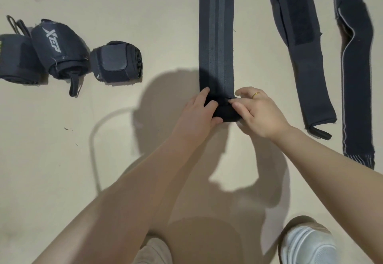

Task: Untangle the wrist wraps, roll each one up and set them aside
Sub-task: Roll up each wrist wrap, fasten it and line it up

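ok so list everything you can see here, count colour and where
rolled wraps: three, dark grey, left side of the floor in a row
striped wrap: one, dark with grey stripes, centre, flat, near end being rolled
flat wraps: two, dark grey, right side, laid out straight
floor: beige
shoe: one, white, bottom right
ring: one, gold, on right hand
left hand: grips the roll's left end
right hand: pinches the roll's right end
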{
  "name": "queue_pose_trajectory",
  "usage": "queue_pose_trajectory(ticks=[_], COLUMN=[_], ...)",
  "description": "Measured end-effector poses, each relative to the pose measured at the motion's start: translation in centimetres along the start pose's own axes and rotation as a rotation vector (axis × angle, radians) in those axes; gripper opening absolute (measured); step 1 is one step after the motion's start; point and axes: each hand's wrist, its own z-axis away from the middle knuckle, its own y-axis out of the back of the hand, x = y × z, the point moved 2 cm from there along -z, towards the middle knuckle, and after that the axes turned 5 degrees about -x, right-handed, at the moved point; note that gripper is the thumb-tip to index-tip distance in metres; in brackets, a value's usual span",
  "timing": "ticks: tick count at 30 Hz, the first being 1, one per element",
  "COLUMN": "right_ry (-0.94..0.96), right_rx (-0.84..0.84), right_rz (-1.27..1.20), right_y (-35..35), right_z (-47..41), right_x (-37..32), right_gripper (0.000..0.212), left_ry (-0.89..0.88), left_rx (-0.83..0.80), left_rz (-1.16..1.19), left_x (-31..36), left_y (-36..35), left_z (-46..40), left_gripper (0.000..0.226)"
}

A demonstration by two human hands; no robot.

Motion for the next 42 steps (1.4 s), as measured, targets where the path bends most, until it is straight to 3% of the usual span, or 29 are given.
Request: queue_pose_trajectory(ticks=[3, 6, 9, 13, 20, 26, 31, 36, 42], right_ry=[-0.088, -0.193, -0.206, -0.07, -0.01, 0.114, 0.058, 0.005, 0.008], right_rx=[0.091, 0.055, 0.101, 0.086, -0.099, -0.187, -0.266, -0.177, -0.067], right_rz=[0.045, 0.224, 0.087, -0.017, -0.111, -0.103, -0.168, -0.225, 0.03], right_y=[0.0, 0.1, -0.3, -0.6, -2.8, -4.0, -4.5, -4.9, -5.3], right_z=[-0.7, -1.0, -0.3, 1.3, 3.6, 5.1, 6.1, 6.6, 6.9], right_x=[0.3, 0.2, -0.3, -0.3, -1.1, -4.5, -4.6, -5.0, -5.4], right_gripper=[0.036, 0.025, 0.012, 0.027, 0.023, 0.035, 0.044, 0.049, 0.041], left_ry=[-0.061, -0.076, -0.051, -0.085, -0.177, -0.116, -0.12, -0.033, -0.003], left_rx=[0.028, -0.005, -0.039, -0.09, -0.137, -0.122, -0.063, 0.005, -0.016], left_rz=[-0.007, -0.13, -0.134, -0.066, -0.034, -0.112, -0.161, -0.176, -0.157], left_x=[0.2, 0.6, 0.7, 0.2, -0.5, 0.1, 0.2, 0.2, 0.5], left_y=[-0.1, -1.0, -1.4, -0.8, -3.2, -4.0, -3.6, -2.7, -2.4], left_z=[0.4, 1.3, 1.5, 1.5, 6.7, 8.1, 8.0, 6.5, 6.4], left_gripper=[0.037, 0.038, 0.038, 0.04, 0.025, 0.036, 0.045, 0.032, 0.028])
